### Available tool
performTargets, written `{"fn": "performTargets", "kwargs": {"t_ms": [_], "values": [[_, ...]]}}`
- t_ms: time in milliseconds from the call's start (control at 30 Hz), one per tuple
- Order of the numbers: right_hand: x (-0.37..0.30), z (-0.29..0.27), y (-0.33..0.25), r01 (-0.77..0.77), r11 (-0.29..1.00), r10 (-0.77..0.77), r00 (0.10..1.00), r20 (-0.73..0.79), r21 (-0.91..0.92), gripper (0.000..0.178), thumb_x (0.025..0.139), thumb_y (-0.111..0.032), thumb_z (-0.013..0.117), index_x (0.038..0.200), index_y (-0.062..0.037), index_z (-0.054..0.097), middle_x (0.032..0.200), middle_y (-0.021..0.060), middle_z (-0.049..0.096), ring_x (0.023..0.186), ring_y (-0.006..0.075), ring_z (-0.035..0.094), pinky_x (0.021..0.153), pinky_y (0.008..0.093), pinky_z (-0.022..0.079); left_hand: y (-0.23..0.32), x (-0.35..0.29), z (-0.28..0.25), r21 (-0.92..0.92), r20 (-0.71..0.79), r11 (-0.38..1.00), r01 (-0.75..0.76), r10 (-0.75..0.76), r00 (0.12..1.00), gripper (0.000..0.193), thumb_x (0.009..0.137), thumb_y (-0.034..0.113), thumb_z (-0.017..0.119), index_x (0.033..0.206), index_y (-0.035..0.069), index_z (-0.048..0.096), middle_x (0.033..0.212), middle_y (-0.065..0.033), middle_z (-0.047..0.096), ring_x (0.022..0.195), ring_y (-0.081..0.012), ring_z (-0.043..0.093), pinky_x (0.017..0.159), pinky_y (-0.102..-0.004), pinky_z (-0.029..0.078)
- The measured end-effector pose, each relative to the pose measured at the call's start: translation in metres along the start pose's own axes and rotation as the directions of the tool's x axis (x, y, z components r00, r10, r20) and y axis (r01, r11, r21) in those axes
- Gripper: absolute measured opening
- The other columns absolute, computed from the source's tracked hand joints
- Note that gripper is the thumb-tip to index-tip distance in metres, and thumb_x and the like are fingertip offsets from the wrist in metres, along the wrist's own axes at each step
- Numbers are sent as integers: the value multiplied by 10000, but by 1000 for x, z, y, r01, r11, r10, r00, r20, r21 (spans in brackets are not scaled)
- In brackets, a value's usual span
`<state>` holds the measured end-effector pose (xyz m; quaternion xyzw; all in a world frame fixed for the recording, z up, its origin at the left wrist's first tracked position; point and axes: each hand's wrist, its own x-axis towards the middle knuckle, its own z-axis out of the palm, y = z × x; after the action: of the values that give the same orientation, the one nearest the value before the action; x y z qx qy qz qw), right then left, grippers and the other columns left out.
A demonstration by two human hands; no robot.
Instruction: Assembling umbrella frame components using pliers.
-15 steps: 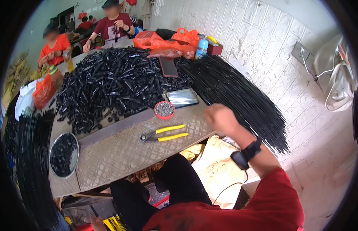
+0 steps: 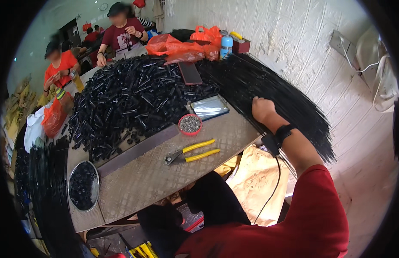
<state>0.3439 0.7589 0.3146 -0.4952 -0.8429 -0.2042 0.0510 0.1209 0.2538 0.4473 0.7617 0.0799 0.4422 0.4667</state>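
Note:
My right hand (image 2: pixel 263 109) is over the near edge of a long bundle of thin black rods (image 2: pixel 289 99) on the right of the table. Its fingers are curled in, and whatever they may hold is hidden. My left hand is out of the picture. Cutting pliers with yellow handles (image 2: pixel 201 146) lie spread on the table. Beyond them stand a small red bowl of tiny metal parts (image 2: pixel 190 124) and a flat glossy case (image 2: pixel 209 107).
A heap of short black tubes (image 2: pixel 126 94) covers the table's far half, with a phone (image 2: pixel 190 73) on it. A metal dish of black parts (image 2: pixel 83 185) stands at left. Orange bags (image 2: pixel 178 47) and a blue bottle (image 2: pixel 226 47) are behind. Two people work across the table.
My right hand has moved up and right, from the table edge onto the black rods. My left hand, earlier at the lower left, has left the picture. The view has shifted.

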Motion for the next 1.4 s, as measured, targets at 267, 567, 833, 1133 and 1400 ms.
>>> {"fn": "performTargets", "kwargs": {"t_ms": [267,567,833,1133,1400], "values": [[9,-45,35,-149,974,149,989,9,174,240,899,-222,467,953,-12,571,941,217,644,887,358,631,771,447,506,-26,3,18,44,-4,997,-63,64,998,265,850,404,588,730,173,537,745,-39,492,642,-240,461,615,-386,336],[27,-89,54,-464,684,307,883,356,562,309,911,-240,465,944,39,593,922,235,642,923,386,611,818,464,476,-17,16,-4,-88,7,985,-147,148,989,232,879,161,461,801,-2,606,859,-197,600,723,-348,589,686,-457,488],[47,-65,77,-181,961,208,971,-115,210,239,901,-177,448,950,23,570,878,242,639,849,393,624,757,475,489,-10,13,-2,155,-172,964,-217,242,955,187,890,197,490,834,48,589,809,-114,636,628,-253,616,605,-368,522],[44,-85,67,-149,987,147,988,40,61,258,866,-98,403,967,16,611,1014,245,632,957,378,620,824,454,491,-1,9,6,603,-85,795,-65,145,986,194,817,190,543,787,23,637,816,-121,661,673,-241,634,680,-375,533],[52,-68,71,-119,991,125,987,-104,56,235,874,-86,401,1018,21,552,1008,245,607,926,402,611,803,473,495,-34,17,26,973,-84,186,-139,842,532,217,771,216,620,715,6,612,593,-86,597,493,-173,571,534,-281,472]]}}
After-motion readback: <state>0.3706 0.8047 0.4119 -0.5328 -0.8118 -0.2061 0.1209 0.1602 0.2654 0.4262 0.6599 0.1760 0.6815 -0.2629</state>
